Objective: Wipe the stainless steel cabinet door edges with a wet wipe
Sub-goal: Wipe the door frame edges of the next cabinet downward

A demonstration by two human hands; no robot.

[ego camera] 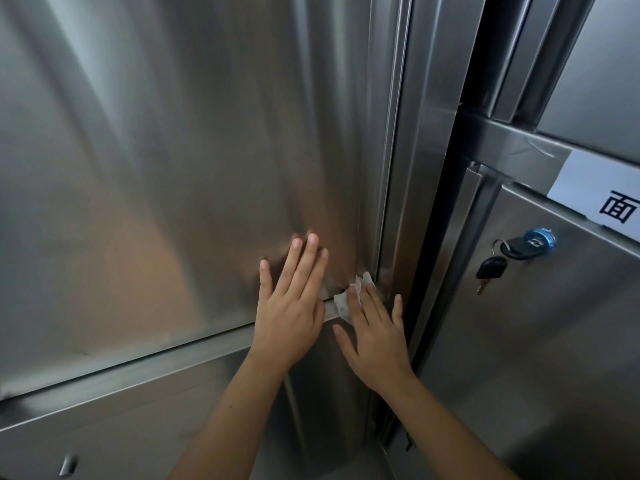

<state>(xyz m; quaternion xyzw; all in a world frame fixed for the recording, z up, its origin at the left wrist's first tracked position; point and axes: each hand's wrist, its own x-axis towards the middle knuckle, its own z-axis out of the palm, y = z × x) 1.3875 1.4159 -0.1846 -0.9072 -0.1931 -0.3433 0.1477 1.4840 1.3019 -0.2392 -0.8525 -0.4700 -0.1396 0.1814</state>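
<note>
Pressing wet wipe (pixel 349 296) flat-fingered, right hand (pixel 375 336) works door (pixel 156 168) bottom corner; left hand (pixel 291 306) braces, fingers straight. Better follow the seam firmly, slowly.

Wet wipe (pixel 349 295) at door (pixel 166 161) corner; keys (pixel 498 261) right.

One text can be read. At the right edge of the frame, about mid-height, a white paper label (pixel 588 181) is stuck along the top of the lower right cabinet door (pixel 519 341). It bears one large black Chinese character, 面 (pixel 619 206). The sheet is cut off by the frame's edge just past that character. Below the label, the black key head (pixel 526 244) sitting in the blue lock (pixel 541 237) carries a small white emblem, too small to read.
</note>
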